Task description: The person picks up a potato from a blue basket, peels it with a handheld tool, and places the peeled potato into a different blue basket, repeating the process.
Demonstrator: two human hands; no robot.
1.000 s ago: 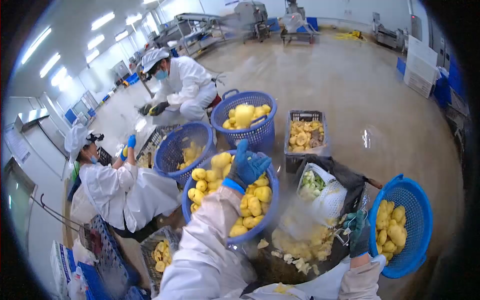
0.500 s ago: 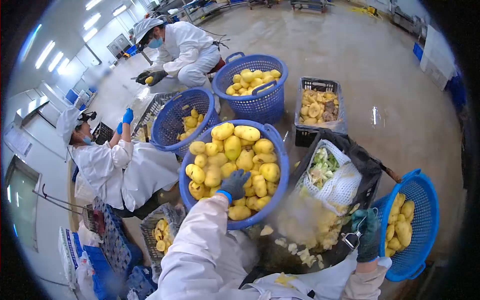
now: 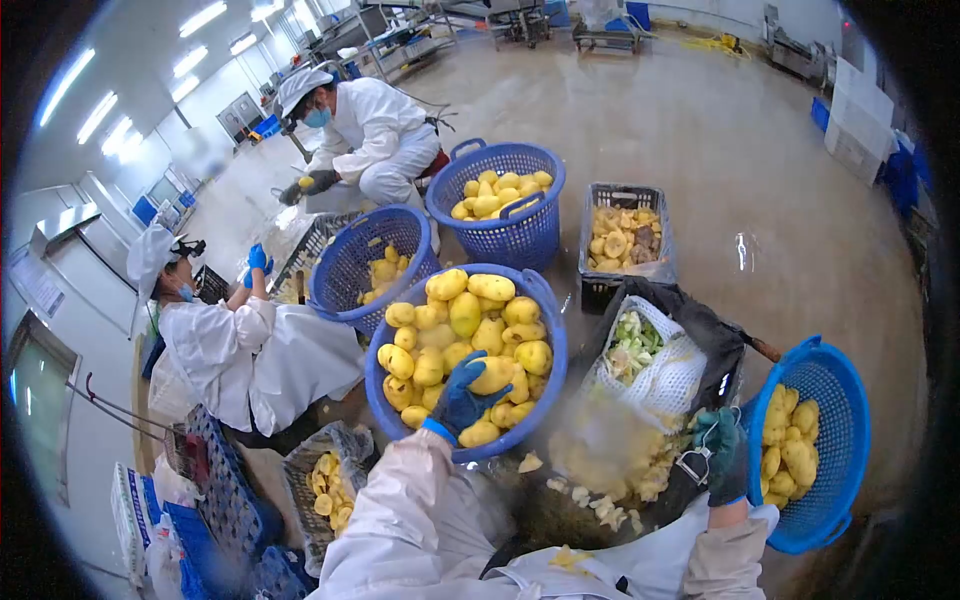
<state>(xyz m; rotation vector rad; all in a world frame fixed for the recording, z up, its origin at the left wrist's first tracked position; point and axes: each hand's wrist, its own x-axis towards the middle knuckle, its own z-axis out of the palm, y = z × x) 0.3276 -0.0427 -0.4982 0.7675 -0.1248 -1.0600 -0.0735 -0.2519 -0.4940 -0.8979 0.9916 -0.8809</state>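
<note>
My left hand, in a dark blue glove, is closed around a yellow potato just over the large blue basket, which is heaped with potatoes. My right hand, in a dark green glove, grips a metal peeler with its blade end pointing left. That hand is beside a blue basket partly filled with potatoes. Between my hands, peelings lie piled on a black-lined surface, with a white foam net behind them.
Two co-workers in white sit at the left, one nearer, one farther. More blue baskets of potatoes stand ahead. A black crate holds cut pieces. At lower left is a lined crate with yellow pieces.
My left hand, spread over the heap before, has closed on a potato at the basket's near right side. My right hand still holds the peeler. The view has shifted slightly.
</note>
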